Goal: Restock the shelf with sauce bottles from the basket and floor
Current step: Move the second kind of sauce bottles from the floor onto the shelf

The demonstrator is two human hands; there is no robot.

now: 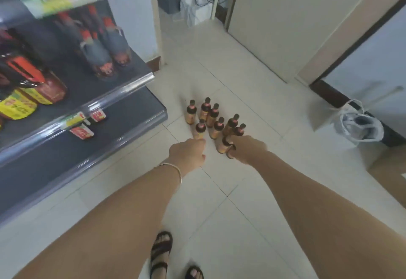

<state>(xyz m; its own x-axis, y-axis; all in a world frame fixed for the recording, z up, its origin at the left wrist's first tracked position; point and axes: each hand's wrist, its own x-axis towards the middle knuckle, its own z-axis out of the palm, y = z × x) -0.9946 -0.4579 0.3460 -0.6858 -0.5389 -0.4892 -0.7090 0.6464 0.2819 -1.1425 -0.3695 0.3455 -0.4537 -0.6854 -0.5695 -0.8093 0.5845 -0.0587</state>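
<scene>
Head view, looking down past both bare arms at a pale tiled floor (252,190). Cluster of small sauce bottles (212,118) standing upright on the tiles near centre, dark caps, amber bodies, packed close together. Left hand (187,154) curled into a loose fist at the 7 o'clock edge of the cluster, knuckles touching or just short of the nearest bottle (199,131); fingers folded under, so closed on it or merely against it — cannot tell. Thin bangle (175,169) on the left wrist. Right hand (246,149) at the 5 o'clock edge, fingers wrapped round one or two bottles (224,144), necks sticking out above the fist towards 12 o'clock. Hands close to each other, not touching, a narrow gap of tile between.

Shelf (123,89) off to 9 and 10 o'clock of the bottles, blurred, grey tiers with clear front rails. Large dark bottles (103,56) on the middle tier, yellow-labelled ones further left. Lowest tier nearest the cluster, only price tags (82,131) showing along its front.

White plastic bag (358,124) at 3 o'clock by the wall. Sandalled feet (161,254) at 6 o'clock.
</scene>
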